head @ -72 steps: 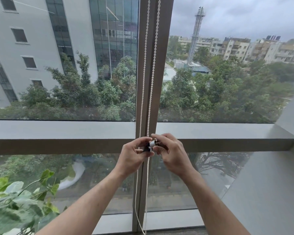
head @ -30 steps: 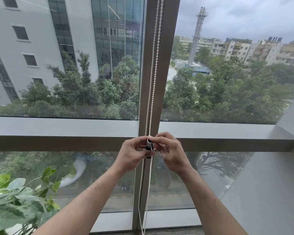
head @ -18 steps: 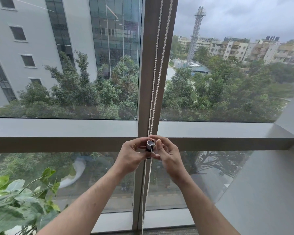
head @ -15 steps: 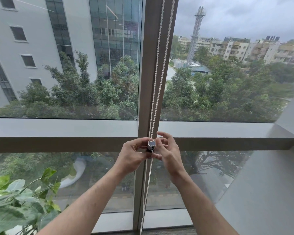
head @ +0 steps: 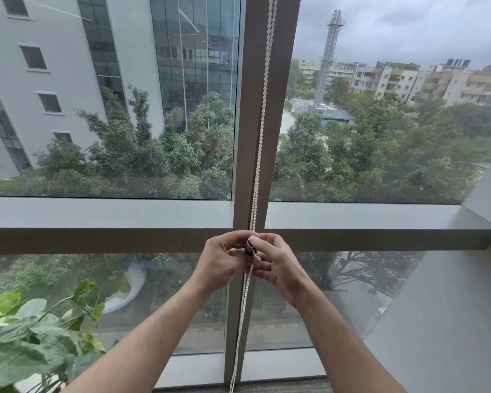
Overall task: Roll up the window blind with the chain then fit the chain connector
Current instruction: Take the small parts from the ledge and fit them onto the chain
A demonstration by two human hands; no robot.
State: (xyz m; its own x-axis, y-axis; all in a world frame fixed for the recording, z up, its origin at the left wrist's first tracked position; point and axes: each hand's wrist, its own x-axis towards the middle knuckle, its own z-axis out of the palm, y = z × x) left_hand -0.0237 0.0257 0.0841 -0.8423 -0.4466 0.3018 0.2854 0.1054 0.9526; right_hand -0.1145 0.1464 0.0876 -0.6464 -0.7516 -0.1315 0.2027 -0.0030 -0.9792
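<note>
Both hands, left (head: 221, 258) & right (head: 278, 265), pinch the chain connector (head: 250, 245) on the chain (head: 260, 137) before the window frame (head: 262, 109). Risk: small part slips, beads not seated, connector falls to the floor.

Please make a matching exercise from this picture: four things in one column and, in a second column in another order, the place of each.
1. chain connector
2. bead chain
3. potted plant
4. lattice tower

A. outside, far behind the right pane
B. pinched between the fingertips of the left hand and right hand
C. bottom left corner
D. hanging along the window mullion

Pairs: 1-B, 2-D, 3-C, 4-A
</note>
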